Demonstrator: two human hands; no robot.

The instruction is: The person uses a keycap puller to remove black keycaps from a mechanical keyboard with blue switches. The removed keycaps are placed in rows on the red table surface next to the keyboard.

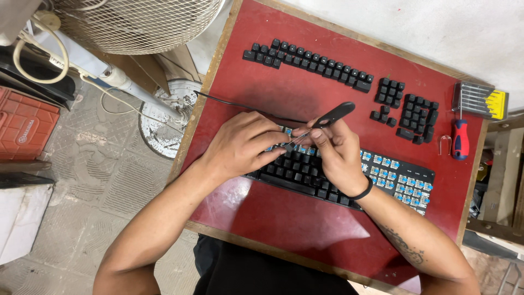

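On the red worktop (305,98), mid-frame: black mechanical keyboard (338,175) lying at a slant, cable running off toward the left edge. Right half is stripped, blue switch stems exposed; left half has its caps on.

Left hand (240,145) lies curled, palm down, on the keyboard's upper left part, fingertips pinched around something small and dark at the tool tip, probably a keycap, too small to be sure. Looks like it's also pinning the board so it doesn't slide.

Right hand (335,155) is closed around a keycap puller (327,117): black handle sticking up and to the right, thin wire end angled down to meet the left fingertips. Black band on that wrist.

Pulled keycaps (308,60) are laid out along the far edge in a long double row, with a second cluster (406,112) to the right. The arrangement roughly mirrors the board's own layout, so I'd judge it's for keeping key order.

Right edge, out of the way of both arms: red-handled screwdriver (460,139), a small wire clip just left of it, and a case of precision drivers (480,100) above.

Off the worktop, upper left: a pedestal fan (136,22) standing on the tiled floor.
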